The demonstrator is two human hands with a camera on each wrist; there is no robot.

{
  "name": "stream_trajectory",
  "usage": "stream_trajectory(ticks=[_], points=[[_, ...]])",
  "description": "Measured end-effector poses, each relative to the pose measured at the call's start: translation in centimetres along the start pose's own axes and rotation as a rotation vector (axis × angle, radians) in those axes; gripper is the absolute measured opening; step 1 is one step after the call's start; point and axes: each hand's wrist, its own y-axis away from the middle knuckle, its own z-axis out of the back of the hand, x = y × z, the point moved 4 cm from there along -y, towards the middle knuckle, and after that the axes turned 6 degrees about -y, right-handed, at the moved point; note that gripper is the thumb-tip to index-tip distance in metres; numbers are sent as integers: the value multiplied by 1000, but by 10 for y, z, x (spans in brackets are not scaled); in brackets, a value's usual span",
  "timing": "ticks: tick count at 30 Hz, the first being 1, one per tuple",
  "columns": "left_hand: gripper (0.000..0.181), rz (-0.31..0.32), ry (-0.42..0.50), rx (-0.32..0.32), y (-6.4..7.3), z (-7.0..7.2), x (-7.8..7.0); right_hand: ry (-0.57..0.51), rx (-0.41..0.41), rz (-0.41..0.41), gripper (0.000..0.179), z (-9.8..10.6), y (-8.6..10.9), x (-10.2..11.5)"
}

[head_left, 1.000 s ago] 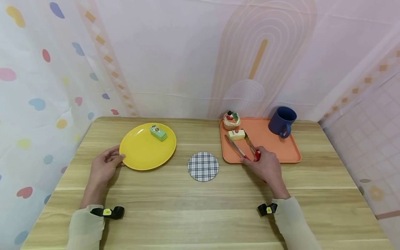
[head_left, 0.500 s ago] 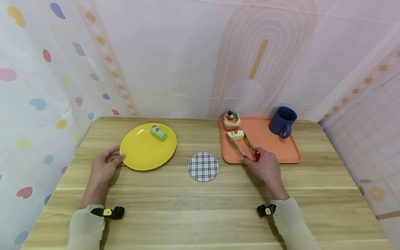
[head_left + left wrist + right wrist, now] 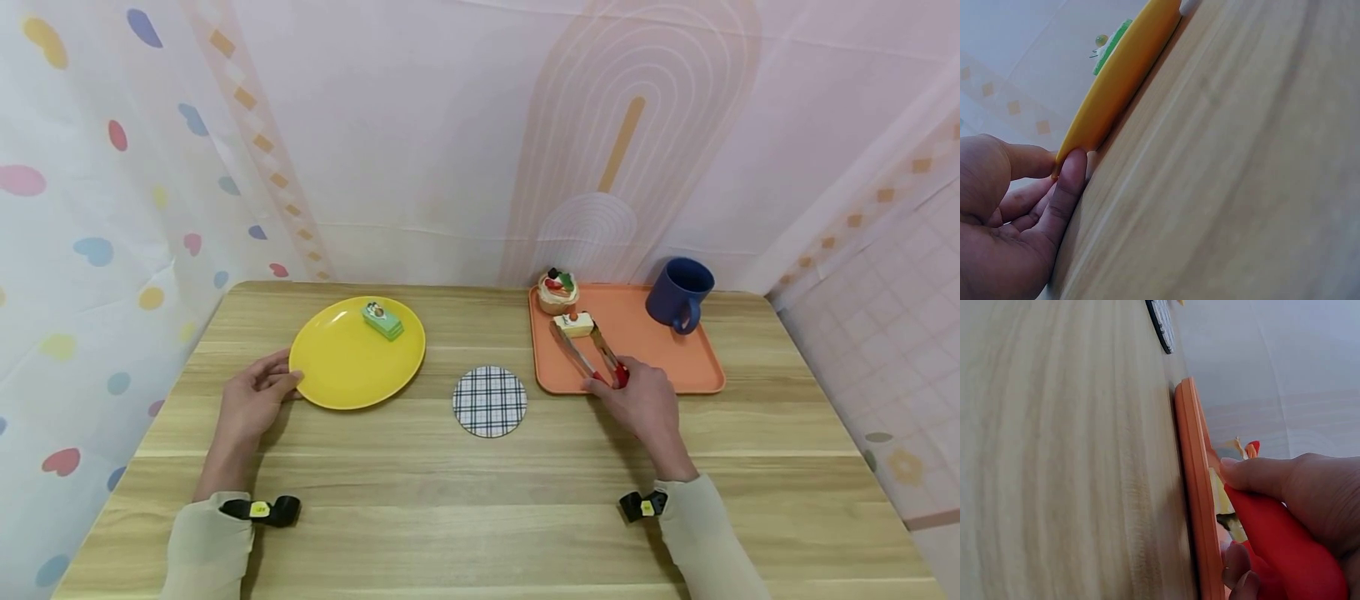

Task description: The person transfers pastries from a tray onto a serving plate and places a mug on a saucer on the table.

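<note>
On the left, my left hand (image 3: 251, 404) pinches the near-left rim of a yellow plate (image 3: 341, 367); the left wrist view shows thumb and fingers on either side of the plate's edge (image 3: 1110, 87). A green toy cake slice (image 3: 383, 322) lies toward the plate's far right. My right hand (image 3: 641, 404) grips food tongs (image 3: 576, 353) by their red handles (image 3: 1285, 544). The tongs' metal arms reach over an orange tray (image 3: 637, 337), one on each side of a pale yellow toy cake slice (image 3: 576, 328). Whether both tips press on the slice is too small to tell.
Just behind the yellow slice, a fruit-topped cupcake (image 3: 557, 293) stands in the tray's far-left corner. A dark blue mug (image 3: 673, 293) occupies its far right. Between plate and tray lies a round checked coaster (image 3: 490, 402). A patterned cloth (image 3: 420, 150) hangs behind the table.
The tongs' arms have drawn slightly closer together around the yellow cake slice. Over the last half second, tongs and slice have shifted a little to the right. The left hand stays on the plate.
</note>
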Motion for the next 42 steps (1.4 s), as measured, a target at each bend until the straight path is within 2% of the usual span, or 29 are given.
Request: stream_trajectory(ticks=[10, 19, 30, 42], points=[[58, 23, -4, 2, 0, 0, 3, -14, -9, 7, 56, 7, 2, 2], [57, 16, 1, -4, 0, 2, 1, -4, -13, 40, 61, 10, 2, 8], [58, 27, -4, -4, 0, 0, 1, -21, -12, 72, 61, 9, 9, 19], [57, 10, -2, -2, -2, 0, 2, -32, -18, 117, 63, 8, 13, 34]])
